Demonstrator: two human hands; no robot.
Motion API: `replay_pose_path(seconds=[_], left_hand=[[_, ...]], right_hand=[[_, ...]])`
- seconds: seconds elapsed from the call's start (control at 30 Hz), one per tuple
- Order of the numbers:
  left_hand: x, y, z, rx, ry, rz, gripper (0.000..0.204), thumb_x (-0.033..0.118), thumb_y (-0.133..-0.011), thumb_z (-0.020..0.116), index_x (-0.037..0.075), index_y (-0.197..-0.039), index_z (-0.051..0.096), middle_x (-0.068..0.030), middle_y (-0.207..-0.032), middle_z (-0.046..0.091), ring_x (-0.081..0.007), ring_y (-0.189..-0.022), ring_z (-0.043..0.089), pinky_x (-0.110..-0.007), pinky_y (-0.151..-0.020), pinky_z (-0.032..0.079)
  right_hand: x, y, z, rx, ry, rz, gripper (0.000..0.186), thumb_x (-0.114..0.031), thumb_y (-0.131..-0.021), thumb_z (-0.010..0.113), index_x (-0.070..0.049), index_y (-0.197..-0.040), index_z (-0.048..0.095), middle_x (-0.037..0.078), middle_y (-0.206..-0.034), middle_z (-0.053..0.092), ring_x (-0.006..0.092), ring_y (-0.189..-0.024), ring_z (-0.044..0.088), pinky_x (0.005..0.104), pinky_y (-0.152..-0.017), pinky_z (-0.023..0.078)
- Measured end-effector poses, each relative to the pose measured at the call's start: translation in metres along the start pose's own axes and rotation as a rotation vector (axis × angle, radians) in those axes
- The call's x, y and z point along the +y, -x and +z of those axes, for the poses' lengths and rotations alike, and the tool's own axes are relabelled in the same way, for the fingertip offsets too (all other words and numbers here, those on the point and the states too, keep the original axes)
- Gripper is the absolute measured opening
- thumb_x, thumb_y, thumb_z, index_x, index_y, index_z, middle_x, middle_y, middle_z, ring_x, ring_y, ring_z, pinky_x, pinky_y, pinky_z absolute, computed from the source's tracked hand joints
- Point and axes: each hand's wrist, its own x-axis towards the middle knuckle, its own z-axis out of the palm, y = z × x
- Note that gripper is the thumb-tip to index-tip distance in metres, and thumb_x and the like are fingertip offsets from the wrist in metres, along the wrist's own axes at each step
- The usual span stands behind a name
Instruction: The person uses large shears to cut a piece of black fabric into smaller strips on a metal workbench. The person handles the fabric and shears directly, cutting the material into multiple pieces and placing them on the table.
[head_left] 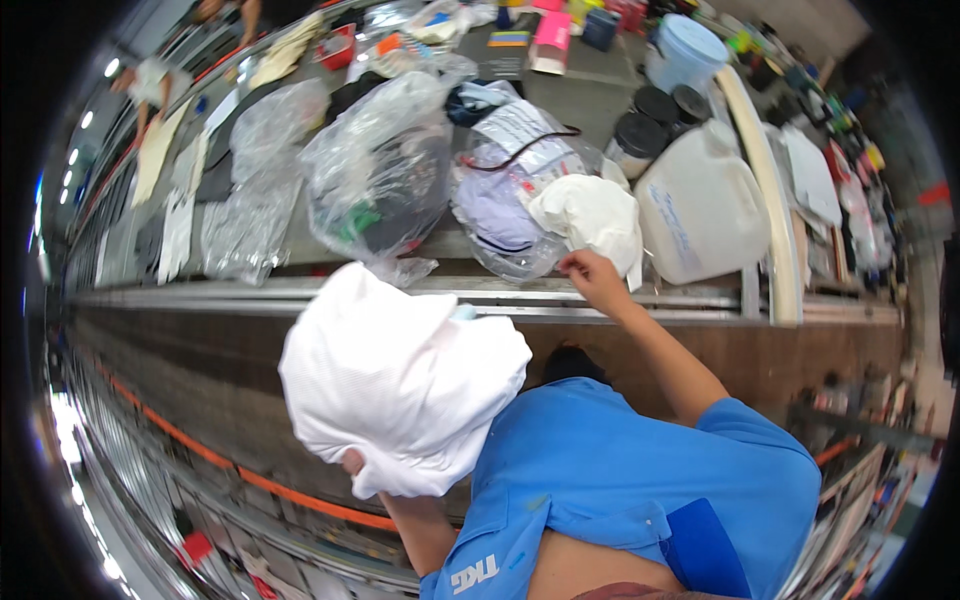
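Observation:
A large bundle of white ribbed cloth rests against my left forearm, left of my body. My left hand is closed on it from below, most of its fingers hidden under the folds. My right hand is at the table's near edge, fingertips pinched together, just below a cream-white crumpled cloth. Whether anything is between those fingers is too small to see. The cream cloth lies partly on a clear plastic bag of pale lilac fabric, crossed by a dark cord.
On the metal table a big clear bag of dark cloth stands left of the lilac one. To the right are a translucent jug, dark jars and a light-blue bucket. Another person is at the far left.

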Motion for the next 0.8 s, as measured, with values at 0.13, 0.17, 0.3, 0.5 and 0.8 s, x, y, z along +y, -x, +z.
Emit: replay_pose_path(seconds=[0.13,0.17,0.3,0.5,0.8], left_hand=[[0.054,-0.043,0.018,-0.159,-0.15,-0.063,0.046,0.029,-0.085,0.07,0.01,-0.124,0.056,-0.0037,-0.104,0.062,-0.014,-0.09,0.058,-0.034,-0.074,0.049],[0.061,-0.059,0.028,-0.208,-0.185,-0.079,0.045,0.029,-0.085,0.07,0.01,-0.124,0.056,-0.0036,-0.104,0.062,-0.0139,-0.09,0.058,-0.034,-0.073,0.049],[0.067,-0.117,0.102,-0.412,-0.31,-0.182,0.044,0.028,-0.086,0.07,0.011,-0.123,0.056,-0.0033,-0.103,0.062,-0.0133,-0.089,0.058,-0.034,-0.072,0.049],[-0.055,-0.229,0.24,-0.575,-0.499,-0.401,0.042,0.026,-0.086,0.07,0.011,-0.123,0.057,-0.0027,-0.102,0.063,-0.0125,-0.087,0.058,-0.033,-0.071,0.049],[-0.132,-0.203,0.202,-0.412,-0.916,-0.128,0.038,0.014,-0.091,0.065,0.006,-0.125,0.051,0.0,-0.093,0.054,-0.0094,-0.081,0.051,-0.028,-0.066,0.045]], right_hand=[[-0.02,0.054,0.02,-0.007,-0.001,0.088,0.016,-0.007,-0.087,0.057,-0.004,-0.099,0.067,0.015,-0.096,0.069,0.0318,-0.091,0.067,0.0399,-0.079,0.052],[-0.02,0.071,0.021,-0.024,0.019,0.124,0.016,-0.008,-0.087,0.058,-0.004,-0.099,0.067,0.015,-0.097,0.069,0.0322,-0.091,0.067,0.0403,-0.08,0.052],[-0.004,0.126,0.023,-0.136,0.065,0.333,0.02,-0.011,-0.087,0.059,-0.005,-0.103,0.068,0.015,-0.098,0.07,0.0327,-0.094,0.066,0.041,-0.083,0.052],[0.084,0.188,0.022,-0.102,-0.002,0.664,0.027,-0.018,-0.087,0.062,-0.005,-0.11,0.068,0.012,-0.1,0.072,0.025,-0.092,0.07,0.0363,-0.082,0.054],[0.105,0.445,0.107,1.093,-0.429,1.271,0.018,-0.015,-0.093,0.06,-0.002,-0.105,0.066,0.009,-0.095,0.07,0.0146,-0.076,0.066,0.0289,-0.062,0.052]])
